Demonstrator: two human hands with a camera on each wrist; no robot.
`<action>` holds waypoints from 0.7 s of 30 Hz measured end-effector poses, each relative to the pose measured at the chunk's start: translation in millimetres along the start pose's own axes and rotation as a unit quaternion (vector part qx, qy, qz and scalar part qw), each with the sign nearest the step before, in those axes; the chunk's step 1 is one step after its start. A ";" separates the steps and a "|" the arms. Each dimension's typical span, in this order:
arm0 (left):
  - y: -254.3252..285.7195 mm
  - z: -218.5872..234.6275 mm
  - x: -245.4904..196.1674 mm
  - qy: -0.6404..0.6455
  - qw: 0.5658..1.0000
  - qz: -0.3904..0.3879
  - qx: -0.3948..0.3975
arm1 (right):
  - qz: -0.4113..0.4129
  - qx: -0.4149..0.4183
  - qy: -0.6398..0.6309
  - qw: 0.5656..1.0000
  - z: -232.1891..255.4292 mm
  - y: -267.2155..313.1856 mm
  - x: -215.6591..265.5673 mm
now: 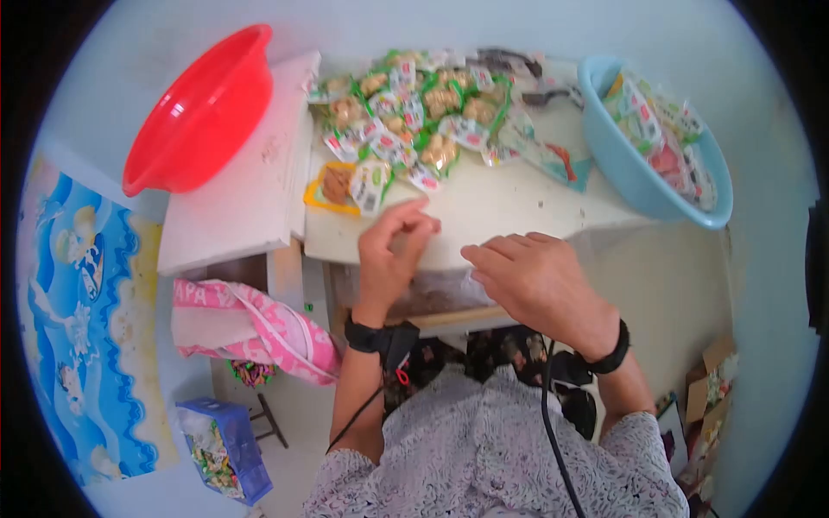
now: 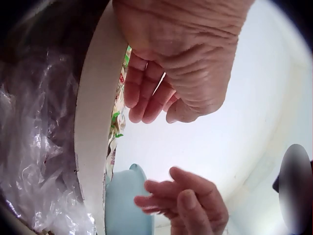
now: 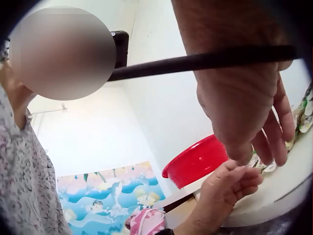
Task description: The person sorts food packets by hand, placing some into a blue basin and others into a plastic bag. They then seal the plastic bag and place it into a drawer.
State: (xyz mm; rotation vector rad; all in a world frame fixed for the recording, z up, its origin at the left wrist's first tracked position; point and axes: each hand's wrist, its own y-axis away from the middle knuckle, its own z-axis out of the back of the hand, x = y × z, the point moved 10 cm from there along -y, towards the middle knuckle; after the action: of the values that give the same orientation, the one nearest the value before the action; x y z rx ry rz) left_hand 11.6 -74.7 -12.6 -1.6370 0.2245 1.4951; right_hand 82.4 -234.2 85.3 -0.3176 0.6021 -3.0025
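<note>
Both hands are raised over the near edge of the white table (image 1: 484, 220), apart from each other and holding nothing visible. The left hand (image 1: 389, 255) has its fingers loosely bent, and in the left wrist view its palm side (image 2: 195, 68) shows bare. To its right, the right hand (image 1: 535, 281) hangs palm down with relaxed fingers. Beyond them lies a heap of small green-and-white food packets (image 1: 440, 99) with brownish contents. Nearest the left hand is an orange-edged packet (image 1: 337, 183).
A light blue basin (image 1: 596, 112) holding more packets stands at the right, near dark-handled scissors (image 1: 548, 97) and a flat teal-edged bag (image 1: 548, 154). A red basin (image 1: 203, 112) leans at the left. Below are pink cloth (image 1: 259, 324) and a blue bin (image 1: 250, 462). Clear plastic (image 2: 39, 137) hangs under the tabletop.
</note>
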 end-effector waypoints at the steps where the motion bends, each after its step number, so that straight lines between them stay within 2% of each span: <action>1: 1.1 6.2 -4.2 0.019 1.000 0.014 -0.017 | -0.021 0.016 -0.003 1.000 -9.0 5.2 -1.5; 2: 13.2 10.5 -6.1 0.040 0.998 0.035 -0.034 | -0.045 0.037 -0.008 0.998 -19.0 17.4 -2.0; 5: 49.4 32.9 -18.9 0.059 0.994 0.036 -0.089 | -0.118 -0.102 -0.122 0.980 -16.3 53.3 -17.8; 6: 61.9 41.1 -16.6 0.051 0.992 0.052 -0.104 | -0.174 -0.131 -0.168 0.961 -19.7 65.0 -28.6; 9: 99.4 57.0 -15.3 0.006 0.986 0.092 -0.137 | -0.284 -0.152 -0.192 0.927 -37.7 98.4 -50.1; 11: 115.7 59.1 -12.2 -0.051 0.981 0.123 -0.140 | -0.291 -0.157 -0.196 0.923 -51.0 112.4 -53.4; 12: 121.1 56.7 -6.8 -0.063 0.984 0.112 -0.124 | -0.297 -0.159 -0.197 0.921 -55.8 118.3 -55.6; 15: 107.7 19.1 -36.9 -0.181 0.981 0.054 -0.034 | -0.292 -0.240 -0.160 0.912 -44.3 128.7 -53.8; 21: 91.5 -59.4 -48.7 -0.211 0.973 -0.047 0.074 | -0.298 -0.287 -0.090 0.906 -24.1 142.1 -59.9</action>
State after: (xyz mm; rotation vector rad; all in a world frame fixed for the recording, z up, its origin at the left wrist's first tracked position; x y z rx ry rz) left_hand -18.0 -190.2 -20.1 -1.1634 0.0195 1.6694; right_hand 138.7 -350.0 -2.8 -0.9554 1.6267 -3.1799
